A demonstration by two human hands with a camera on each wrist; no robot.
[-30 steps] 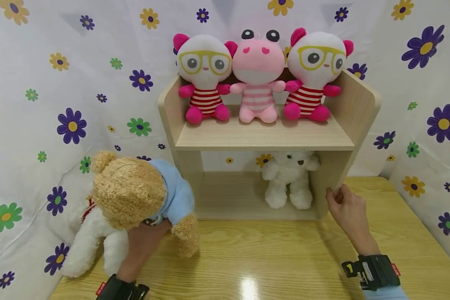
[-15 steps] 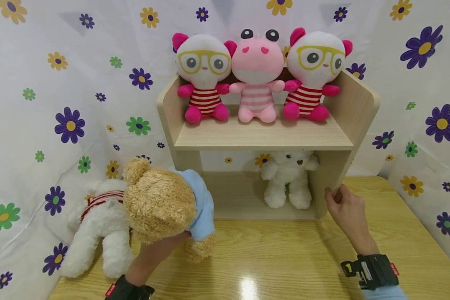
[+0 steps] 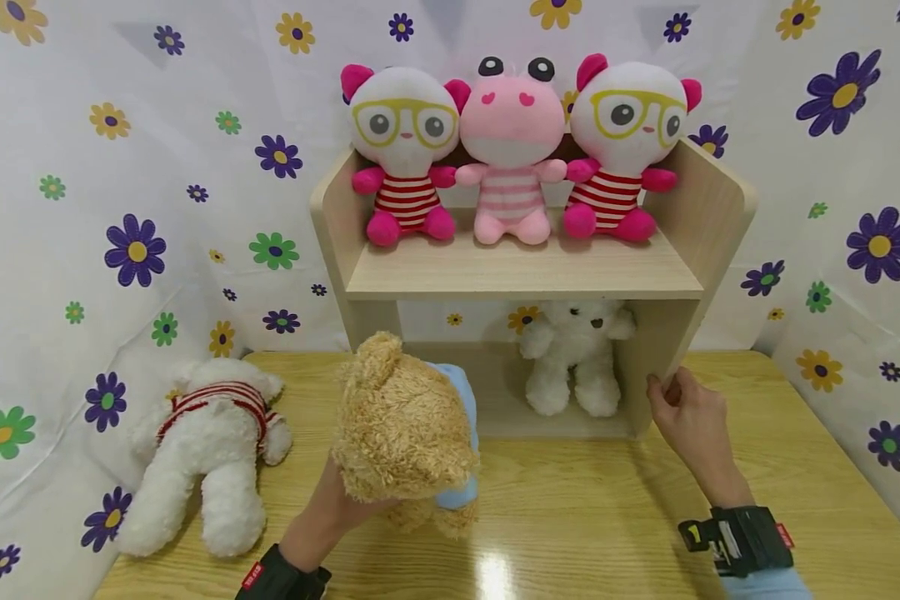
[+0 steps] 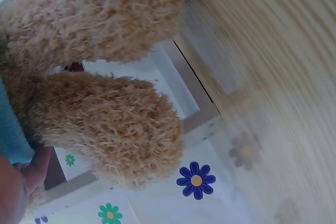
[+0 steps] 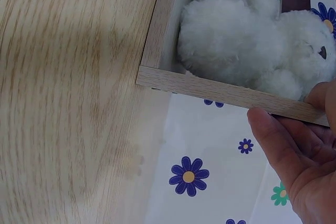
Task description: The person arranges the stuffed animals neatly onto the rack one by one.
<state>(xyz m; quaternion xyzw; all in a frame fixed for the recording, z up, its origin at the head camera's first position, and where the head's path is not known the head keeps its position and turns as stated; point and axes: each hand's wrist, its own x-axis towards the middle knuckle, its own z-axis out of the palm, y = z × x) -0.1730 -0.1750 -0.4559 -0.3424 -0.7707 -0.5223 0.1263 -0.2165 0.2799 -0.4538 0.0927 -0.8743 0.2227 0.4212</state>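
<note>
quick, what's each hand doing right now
Left hand: grips the tan teddy bear.
Right hand: holds the shelf's right side panel.

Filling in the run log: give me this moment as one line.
left hand: holds brown bear before shelf | right hand: grips shelf side | white bear inside

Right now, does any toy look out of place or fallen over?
Yes. The white bear in the striped top lies face down on the table, left of the shelf, while the other plush toys sit upright.
</note>
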